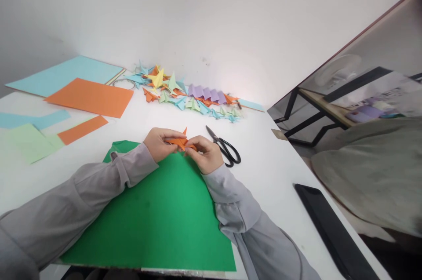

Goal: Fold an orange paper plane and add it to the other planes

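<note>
An orange origami crane (180, 142) is held between my two hands above the far end of a green sheet (158, 214). My left hand (159, 143) pinches its left side with thumb and fingers. From the other side, my right hand (207, 153) grips it with closed fingertips. One orange point sticks up between the hands; the fingers cover part of the folds. Just right of my right hand lie black-handled scissors (227, 147), their blades pointing away to the upper left.
Along the wall lies a pile of folded paper cranes (171, 84) in several colours. Blue sheets (66, 73), an orange sheet (90, 97) and green paper (31, 141) lie at left. A black flat object (332, 231) rests by the table's right edge.
</note>
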`<state>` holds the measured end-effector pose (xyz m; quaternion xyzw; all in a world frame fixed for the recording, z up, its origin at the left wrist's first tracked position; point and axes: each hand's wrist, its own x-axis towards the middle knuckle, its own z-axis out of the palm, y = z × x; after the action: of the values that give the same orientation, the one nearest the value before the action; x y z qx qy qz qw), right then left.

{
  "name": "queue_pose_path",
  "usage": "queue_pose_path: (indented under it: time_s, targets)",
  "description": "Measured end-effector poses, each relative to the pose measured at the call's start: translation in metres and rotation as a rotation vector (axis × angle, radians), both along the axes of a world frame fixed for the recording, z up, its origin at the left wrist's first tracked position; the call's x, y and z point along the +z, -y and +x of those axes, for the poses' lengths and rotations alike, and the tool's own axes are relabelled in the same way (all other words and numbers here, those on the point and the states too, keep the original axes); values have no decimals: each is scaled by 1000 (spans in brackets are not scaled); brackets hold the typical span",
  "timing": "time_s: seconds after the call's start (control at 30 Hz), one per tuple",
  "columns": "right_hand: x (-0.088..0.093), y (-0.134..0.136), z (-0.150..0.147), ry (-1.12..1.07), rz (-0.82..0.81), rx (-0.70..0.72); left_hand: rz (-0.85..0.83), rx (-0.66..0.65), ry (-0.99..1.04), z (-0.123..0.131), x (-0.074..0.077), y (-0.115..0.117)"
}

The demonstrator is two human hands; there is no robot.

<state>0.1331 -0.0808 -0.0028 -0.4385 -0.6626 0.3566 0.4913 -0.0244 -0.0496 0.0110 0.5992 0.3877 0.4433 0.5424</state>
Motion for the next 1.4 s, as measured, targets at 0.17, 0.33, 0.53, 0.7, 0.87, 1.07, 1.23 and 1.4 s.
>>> queue_pose_path:
  time_s: [0.17,0.33,0.53,0.7,0.87,1.07,1.23,1.4]
  targets:
    - [2,-2,-1,-254,-172,46,-33,-44,17,0,0,0]
    - [1,-3,0,-330,-374,95,-166,-117,37,0,2,-1]
    - [1,0,-1,-395,-404,152,-300,-131,140,2,1,0]
    - [0,0,-4,-488,-447,149,-379,-98,218,3,2,2]
    - [-1,1,-4,-561,-487,159,-425,-52,209,4,5,4]
    - [-1,3,-5,-555,-462,138,-440,-73,193,4,6,3]
    - [-2,2,-6,-568,-461,106,-436,-69,172,6,5,3]
    - [-4,0,-7,-648,-482,64,-485,-56,181,6,8,2]
